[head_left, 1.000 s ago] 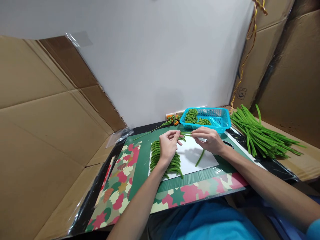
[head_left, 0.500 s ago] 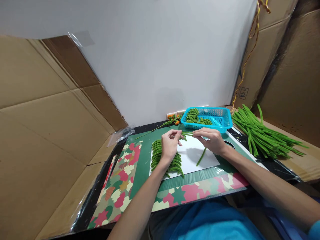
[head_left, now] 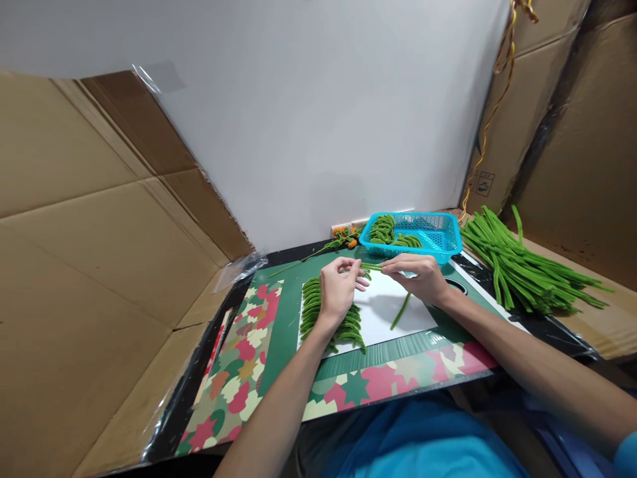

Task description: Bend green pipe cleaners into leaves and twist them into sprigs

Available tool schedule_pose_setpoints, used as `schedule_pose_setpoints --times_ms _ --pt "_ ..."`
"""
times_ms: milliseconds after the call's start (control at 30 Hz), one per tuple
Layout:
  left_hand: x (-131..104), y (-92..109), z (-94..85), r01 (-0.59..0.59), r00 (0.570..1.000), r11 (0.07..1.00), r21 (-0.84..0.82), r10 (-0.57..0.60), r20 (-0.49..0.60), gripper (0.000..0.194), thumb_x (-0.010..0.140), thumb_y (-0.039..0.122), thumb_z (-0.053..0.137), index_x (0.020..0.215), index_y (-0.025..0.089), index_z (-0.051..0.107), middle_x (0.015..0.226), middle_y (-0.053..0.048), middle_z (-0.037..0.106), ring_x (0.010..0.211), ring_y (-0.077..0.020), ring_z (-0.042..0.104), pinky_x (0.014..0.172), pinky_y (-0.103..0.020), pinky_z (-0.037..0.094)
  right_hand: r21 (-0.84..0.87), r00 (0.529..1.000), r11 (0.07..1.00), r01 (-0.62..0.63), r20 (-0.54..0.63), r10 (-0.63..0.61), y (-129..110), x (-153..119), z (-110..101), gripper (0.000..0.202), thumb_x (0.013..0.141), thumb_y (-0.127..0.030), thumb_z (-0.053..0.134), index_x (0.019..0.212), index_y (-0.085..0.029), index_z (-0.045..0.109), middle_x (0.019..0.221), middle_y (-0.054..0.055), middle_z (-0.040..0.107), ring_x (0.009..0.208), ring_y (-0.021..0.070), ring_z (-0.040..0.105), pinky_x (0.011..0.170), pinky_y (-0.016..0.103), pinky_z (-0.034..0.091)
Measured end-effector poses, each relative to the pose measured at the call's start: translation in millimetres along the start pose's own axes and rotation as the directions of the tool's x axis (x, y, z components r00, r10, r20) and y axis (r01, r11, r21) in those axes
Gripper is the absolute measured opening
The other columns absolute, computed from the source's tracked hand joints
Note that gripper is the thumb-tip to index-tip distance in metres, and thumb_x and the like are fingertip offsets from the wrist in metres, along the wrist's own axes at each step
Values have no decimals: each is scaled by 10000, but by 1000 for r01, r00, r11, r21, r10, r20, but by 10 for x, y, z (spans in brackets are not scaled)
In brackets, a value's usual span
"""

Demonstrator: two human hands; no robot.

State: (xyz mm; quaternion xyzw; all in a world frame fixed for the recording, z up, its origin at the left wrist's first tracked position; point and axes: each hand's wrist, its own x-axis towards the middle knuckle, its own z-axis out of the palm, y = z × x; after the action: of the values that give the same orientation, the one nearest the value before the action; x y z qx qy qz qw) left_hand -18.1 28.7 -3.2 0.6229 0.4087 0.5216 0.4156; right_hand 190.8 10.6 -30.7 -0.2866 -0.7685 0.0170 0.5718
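Between my hands, above a white sheet (head_left: 381, 325), stretches a green pipe cleaner (head_left: 371, 267). My left hand (head_left: 340, 285) pinches its left end between thumb and finger, the other fingers loosely curled. At the opposite end, the fingers of my right hand (head_left: 418, 275) are closed on it. Part of another pipe cleaner (head_left: 401, 312) shows on the sheet below my right hand; its upper end is hidden. Rows of short curved green pieces (head_left: 311, 302) lie on the sheet's left part, partly covered by my left hand and forearm.
A blue basket (head_left: 450, 249) with curved green pieces stands behind my hands. To the right lies a heap of long pipe cleaners (head_left: 532, 272). Orange flowers on a green stem (head_left: 351, 238) lie left of the basket. Cardboard (head_left: 99, 265) walls the left side. A dark ring (head_left: 456, 287) sits by my right wrist.
Both hands stay nearly in place, still holding the pipe cleaner. My left hand's free fingers have shifted slightly. The pieces on the sheet have not moved.
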Motion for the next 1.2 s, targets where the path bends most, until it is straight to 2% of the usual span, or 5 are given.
schedule_pose_setpoints --times_ms 233,600,933,1100,1200 --pt "-15 44 20 -18 999 998 -62 16 -33 441 829 537 815 883 123 676 698 -49 723 529 -189 735 486 -269 615 5 999 1000 -26 -21 26 -50 26 -10 177 962 -166 687 922 -242 841 957 62 849 843 222 817 759 355 668" --pt "14 40 21 30 1000 991 -128 -30 1 510 773 570 848 927 106 702 779 -97 777 552 -180 733 420 -231 551 25 998 998 -53 -23 53 -2 5 -23 136 960 -190 708 927 -238 831 943 50 847 842 213 816 771 346 662" --pt "-25 21 42 94 975 994 -53 -81 207 523 827 644 760 850 125 700 806 -119 786 488 -144 681 359 -191 470 54 997 996 -65 -30 67 -12 -15 -27 118 963 -220 713 946 -247 827 973 51 847 873 225 817 790 370 674" --pt "-45 80 96 106 943 993 -49 -85 322 476 822 606 782 805 134 725 758 -98 774 460 -132 657 358 -179 452 43 985 984 -172 -19 173 58 46 -119 287 920 -342 773 1191 -251 784 1099 69 828 890 227 803 784 368 679" --pt "-7 93 123 114 932 991 -71 -82 352 440 804 572 811 813 138 741 778 -104 787 452 -138 665 346 -176 452 -93 973 969 -228 10 230 128 113 -322 325 1003 -391 664 1283 -242 733 1134 83 812 870 216 792 789 353 661"
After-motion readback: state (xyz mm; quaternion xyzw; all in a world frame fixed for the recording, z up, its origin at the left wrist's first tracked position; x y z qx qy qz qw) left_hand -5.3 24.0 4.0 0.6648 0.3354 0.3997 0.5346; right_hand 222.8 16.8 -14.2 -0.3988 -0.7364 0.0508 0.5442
